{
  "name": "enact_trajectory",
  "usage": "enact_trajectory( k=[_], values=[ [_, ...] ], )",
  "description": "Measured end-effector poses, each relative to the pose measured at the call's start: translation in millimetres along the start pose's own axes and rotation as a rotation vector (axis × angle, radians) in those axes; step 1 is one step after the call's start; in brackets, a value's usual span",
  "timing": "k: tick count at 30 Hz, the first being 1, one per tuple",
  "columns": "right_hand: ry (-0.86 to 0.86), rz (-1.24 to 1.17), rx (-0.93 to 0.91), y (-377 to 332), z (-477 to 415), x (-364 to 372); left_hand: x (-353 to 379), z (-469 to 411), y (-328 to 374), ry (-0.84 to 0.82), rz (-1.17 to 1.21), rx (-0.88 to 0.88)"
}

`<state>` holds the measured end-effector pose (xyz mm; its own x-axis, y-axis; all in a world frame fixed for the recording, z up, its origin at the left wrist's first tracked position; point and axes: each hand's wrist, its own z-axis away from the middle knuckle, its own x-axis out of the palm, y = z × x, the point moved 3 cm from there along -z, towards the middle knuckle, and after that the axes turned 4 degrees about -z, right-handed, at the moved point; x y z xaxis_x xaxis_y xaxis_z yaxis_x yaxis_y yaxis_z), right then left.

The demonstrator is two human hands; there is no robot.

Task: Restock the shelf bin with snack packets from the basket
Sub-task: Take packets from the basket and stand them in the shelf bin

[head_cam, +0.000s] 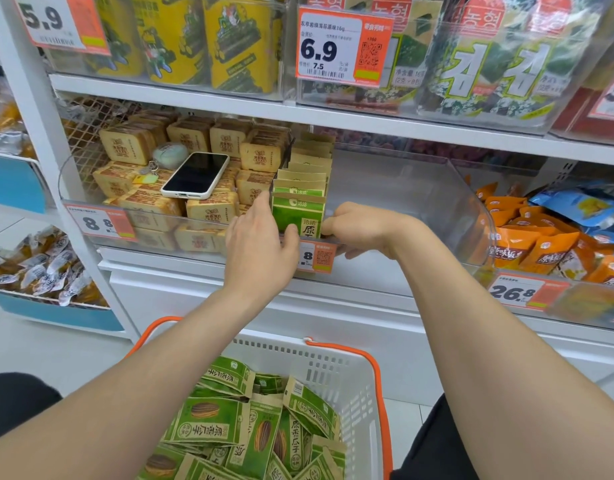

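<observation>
Green packet (300, 216) upright between both hands' fingers (292, 234)

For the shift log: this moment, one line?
left hand: grips front sunflower-seed packet; right hand: against its right edge; shelf bin: mostly bare; basket: packets remain

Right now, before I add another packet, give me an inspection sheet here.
Surface: clear plastic shelf bin on white shelf.
Job's things: green-and-tan snack packets upright in one row along bin's left wall; more loose in white plastic basket with orange handles.
Clutter: white-cased phone and keyring on tan packs left of bin.
Hands: left hand holds front packet, thumb on its face; right hand curled at its right edge, grip unclear.
Cables: nothing seen.
Surroundings: orange price tags; orange bags right; yellow canisters above.
</observation>
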<state>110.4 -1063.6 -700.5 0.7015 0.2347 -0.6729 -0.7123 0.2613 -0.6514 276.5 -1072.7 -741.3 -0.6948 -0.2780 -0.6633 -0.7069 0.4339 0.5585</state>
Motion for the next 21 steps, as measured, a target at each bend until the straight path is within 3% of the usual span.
enact_trajectory(
  k=[10,21],
  values=[
    [-0.03,-0.061,-0.046,6.8,-3.9,-2.2,0.1,-6.0,-14.6,0.071,0.075,-0.049],
    [0.014,0.209,0.016,6.5,-21.8,5.4,8.6,11.1,1.1,0.047,-0.065,-0.002]
  ],
)
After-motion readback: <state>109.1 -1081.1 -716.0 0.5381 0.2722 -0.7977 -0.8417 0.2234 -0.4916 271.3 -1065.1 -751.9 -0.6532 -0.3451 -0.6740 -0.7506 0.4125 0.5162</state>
